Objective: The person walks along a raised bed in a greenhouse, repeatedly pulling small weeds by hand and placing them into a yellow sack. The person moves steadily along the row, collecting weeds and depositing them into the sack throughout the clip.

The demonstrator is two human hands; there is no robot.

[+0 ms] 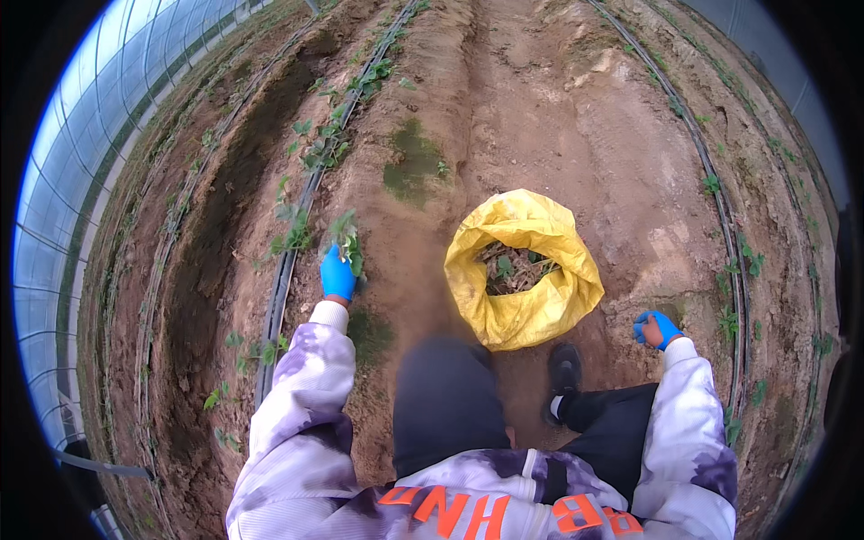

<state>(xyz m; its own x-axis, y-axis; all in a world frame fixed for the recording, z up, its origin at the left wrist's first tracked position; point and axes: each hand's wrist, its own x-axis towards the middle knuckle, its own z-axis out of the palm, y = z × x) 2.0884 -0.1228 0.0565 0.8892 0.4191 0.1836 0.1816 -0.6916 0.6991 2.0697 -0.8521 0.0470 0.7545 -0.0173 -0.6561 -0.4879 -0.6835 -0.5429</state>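
Observation:
My left hand (338,273), in a blue glove, is closed on a leafy green plant (350,244) beside the left row. My right hand (656,331), in a blue glove with bare skin showing at the thumb, is curled over the soil at the right; nothing shows in it, though the inside of its fingers is hidden. Between the hands stands a yellow woven sack (526,324) with its rim rolled outward. Dry stems and some green leaves (504,266) lie inside it.
Black drip lines run along the raised soil beds, one at the left (275,317) and one at the right (734,270), with small leafy plants (326,150) beside them. My knees and a dark shoe (564,368) are near the sack. A greenhouse film wall (57,202) curves at far left.

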